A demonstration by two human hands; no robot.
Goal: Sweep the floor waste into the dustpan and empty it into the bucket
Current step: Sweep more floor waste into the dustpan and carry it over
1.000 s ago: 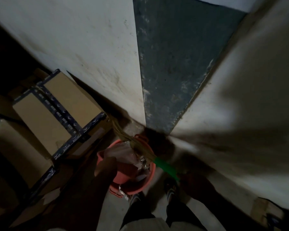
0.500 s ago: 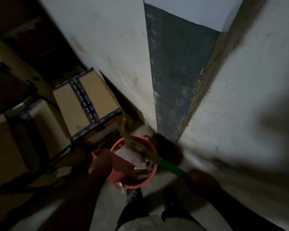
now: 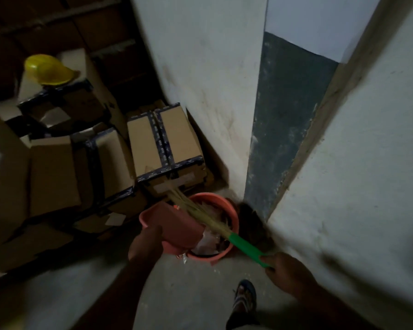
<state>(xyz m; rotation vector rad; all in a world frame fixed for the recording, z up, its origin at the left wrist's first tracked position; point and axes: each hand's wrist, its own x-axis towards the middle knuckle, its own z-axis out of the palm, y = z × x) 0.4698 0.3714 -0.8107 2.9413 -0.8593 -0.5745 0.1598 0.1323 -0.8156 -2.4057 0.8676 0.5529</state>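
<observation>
**Just above the bucket: dustpan tilted, broom laid across**

From the head camera, looking down into a dim corner, the left hand grasps the near end of a pink dustpan. How its fingers lie under the pan is hidden. The dustpan reaches forward from that hand, tilted, with its far edge over the near-left rim of the orange-pink bucket.

The right hand is clenched around the end of the broom's green handle. From that hand the broom runs forward and to the left, crossing over the bucket's mouth. Its straw bristles lie along the dustpan's right edge and fan out beyond the bucket's far rim.

Inside the bucket, between the two hands and a little ahead of them, sits crumpled pale waste that looks like paper or plastic.

Ahead and to the left of the left hand, taped cardboard boxes are stacked against the wall. Farther beyond them a yellow hard hat rests on another box.

Below the right hand, a sandalled foot stands on the grey floor.
</observation>
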